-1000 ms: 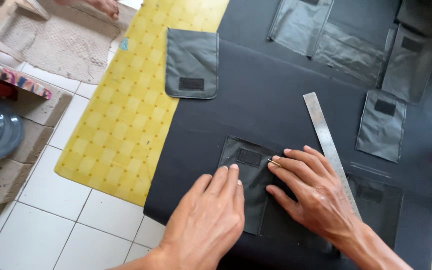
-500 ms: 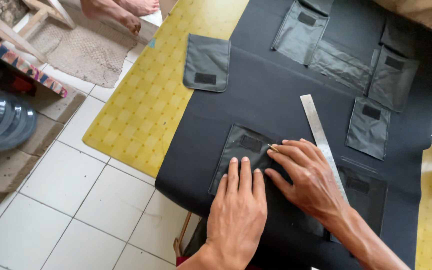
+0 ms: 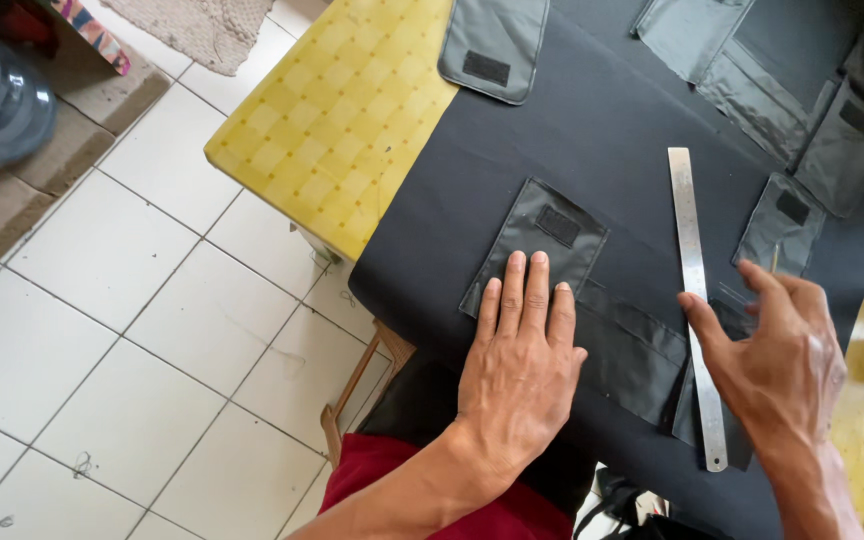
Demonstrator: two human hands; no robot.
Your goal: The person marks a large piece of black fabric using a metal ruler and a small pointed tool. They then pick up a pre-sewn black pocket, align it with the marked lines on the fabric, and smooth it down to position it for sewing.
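A dark grey rectangular fabric pocket piece with a small black patch (image 3: 542,245) is lying flat on a large sheet of black fabric (image 3: 592,130), which is being spread over a table covered in a yellow checked cloth (image 3: 342,110). The pocket piece is being pressed down by the left hand (image 3: 522,370), palm down, fingers straight and close together, nothing being gripped; the fingertips (image 3: 524,265) are resting on the lower half of the pocket, just below the black patch, and the rest of the pocket is showing beyond them. A long steel ruler (image 3: 694,290) is lying flat on the black fabric to the right of the pocket, running away from the person. The ruler is being touched by the right hand (image 3: 782,370), loosely spread, thumb and index tip at the ruler's edge around its middle; nothing is being clasped, and whether the ruler is being pinched cannot be told. A second dark pocket panel (image 3: 642,350) is lying between the two hands, partly under the ruler. More grey pocket pieces (image 3: 492,45) are lying further up the fabric and at the right (image 3: 782,220). White floor tiles (image 3: 122,330) are being seen at the left.
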